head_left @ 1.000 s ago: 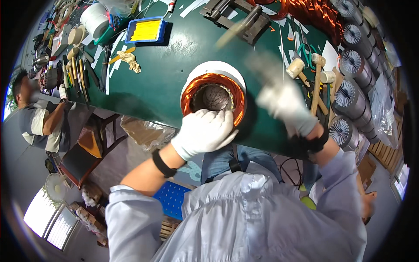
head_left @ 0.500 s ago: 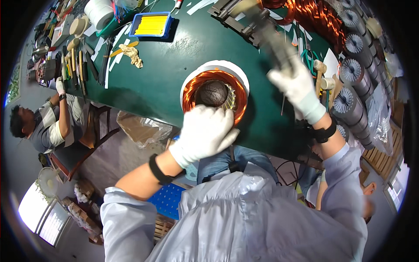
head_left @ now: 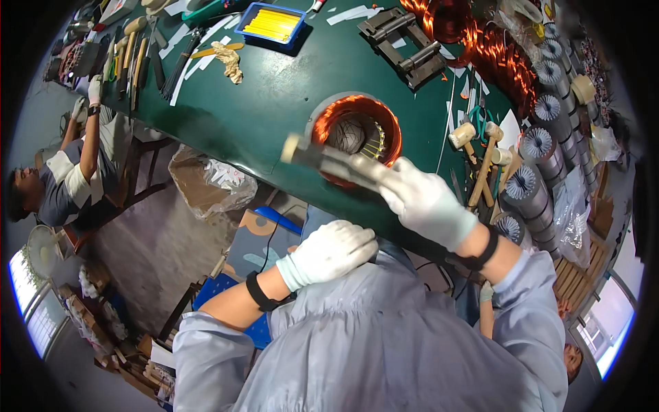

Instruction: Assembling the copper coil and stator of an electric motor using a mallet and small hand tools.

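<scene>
A motor stator (head_left: 389, 127) with a thick ring of copper windings stands upright at the table's near edge, yellowish strips lining its bore. My right hand (head_left: 432, 209), in a white glove, grips a long dark bar with a pale tan end (head_left: 294, 148). The bar is blurred by motion and passes in front of the stator's near side; whether it touches cannot be told. Below the table edge, my gloved left hand (head_left: 333, 252) rests close to my body, apart from the stator. Its fingers are curled together, and what they hold, if anything, is hidden.
On the green table (head_left: 274, 89) lie a blue tray (head_left: 302, 33) of yellow strips, a metal frame (head_left: 405, 51) and copper coils (head_left: 504, 69). Mallets (head_left: 463, 135) and finned metal cylinders (head_left: 523, 182) stand at right. Another person (head_left: 79, 161) sits at far left.
My right hand has brought the bar from the metal frame leftward and nearer, in front of the stator. My left hand has come off the stator toward my body. The whole view has shifted.
</scene>
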{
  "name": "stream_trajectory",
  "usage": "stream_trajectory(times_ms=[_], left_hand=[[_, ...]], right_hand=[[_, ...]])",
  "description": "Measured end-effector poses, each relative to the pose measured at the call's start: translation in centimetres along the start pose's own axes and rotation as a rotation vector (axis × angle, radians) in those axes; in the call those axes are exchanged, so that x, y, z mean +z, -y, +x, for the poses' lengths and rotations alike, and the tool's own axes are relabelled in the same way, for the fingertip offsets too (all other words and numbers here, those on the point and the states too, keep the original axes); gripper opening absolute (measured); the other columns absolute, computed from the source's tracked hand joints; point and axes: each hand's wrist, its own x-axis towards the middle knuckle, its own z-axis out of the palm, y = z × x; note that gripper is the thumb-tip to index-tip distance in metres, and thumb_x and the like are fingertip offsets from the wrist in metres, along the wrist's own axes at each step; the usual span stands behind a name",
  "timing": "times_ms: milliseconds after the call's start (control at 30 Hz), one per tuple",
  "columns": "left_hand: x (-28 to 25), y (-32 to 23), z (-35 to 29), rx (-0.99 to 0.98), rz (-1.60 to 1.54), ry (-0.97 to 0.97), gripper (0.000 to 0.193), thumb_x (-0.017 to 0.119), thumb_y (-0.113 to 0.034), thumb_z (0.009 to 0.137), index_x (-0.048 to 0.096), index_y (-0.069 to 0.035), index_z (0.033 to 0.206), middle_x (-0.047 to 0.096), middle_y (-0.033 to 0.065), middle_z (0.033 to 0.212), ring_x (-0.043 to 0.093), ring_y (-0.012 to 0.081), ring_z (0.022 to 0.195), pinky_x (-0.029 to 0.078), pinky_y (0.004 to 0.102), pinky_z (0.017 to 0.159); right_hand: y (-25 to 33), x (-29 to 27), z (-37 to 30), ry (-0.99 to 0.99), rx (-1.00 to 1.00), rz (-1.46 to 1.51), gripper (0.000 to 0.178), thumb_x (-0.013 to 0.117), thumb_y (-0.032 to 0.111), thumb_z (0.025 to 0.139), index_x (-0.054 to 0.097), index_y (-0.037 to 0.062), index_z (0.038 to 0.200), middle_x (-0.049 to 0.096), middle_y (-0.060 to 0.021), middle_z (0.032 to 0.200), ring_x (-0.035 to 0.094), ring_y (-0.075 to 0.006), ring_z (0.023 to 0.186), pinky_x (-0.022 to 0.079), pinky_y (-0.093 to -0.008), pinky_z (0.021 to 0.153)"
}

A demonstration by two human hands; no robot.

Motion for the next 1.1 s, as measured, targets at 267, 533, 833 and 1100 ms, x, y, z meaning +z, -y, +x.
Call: stream_trajectory(times_ms=[267,533,833,1100], left_hand=[[-0.1,-1.4,-1.7,-0.188,-0.029,0.013,0.033,0.072,-0.007,0.081,0.069,-0.002,0.113,0.070,0.0101,0.105,0.066,0.0281,0.086,0.052,0.0413,0.073],[1.1,-2.5,-0.6,-0.218,-0.032,0.061,0.036,0.072,-0.010,0.078,0.070,-0.002,0.113,0.070,0.0117,0.101,0.067,0.0291,0.085,0.053,0.0402,0.074],[0.4,-1.0,2.3,-0.119,-0.011,0.029,0.039,0.071,-0.008,0.080,0.067,-0.002,0.118,0.069,0.0107,0.106,0.065,0.0286,0.085,0.052,0.0404,0.077],[-0.6,-0.1,4.6,-0.096,-0.002,0.140,0.037,0.073,-0.010,0.079,0.068,-0.001,0.115,0.067,0.0089,0.097,0.065,0.0269,0.083,0.051,0.0393,0.074]], right_hand=[[1.8,1.7,-2.9,-0.245,-0.060,0.224,0.050,0.060,-0.002,0.093,0.063,0.0112,0.141,0.065,-0.0126,0.095,0.064,-0.0318,0.073,0.055,-0.0358,0.064],[0.6,1.0,-3.1,-0.283,-0.216,0.105,0.046,0.068,0.016,0.094,0.065,0.0147,0.140,0.061,-0.0076,0.087,0.066,-0.0273,0.078,0.054,-0.0398,0.066],[-3.0,0.7,-2.0,-0.484,-0.002,0.791,0.054,0.051,0.041,0.110,0.053,0.0063,0.151,0.069,-0.0094,0.132,0.063,-0.0093,0.083,0.052,-0.0274,0.073],[-2.3,-2.9,-1.2,-0.330,0.120,0.780,0.078,0.068,0.024,0.099,0.028,-0.0011,0.162,0.043,-0.0192,0.161,0.049,-0.0255,0.142,0.045,-0.0373,0.114]])
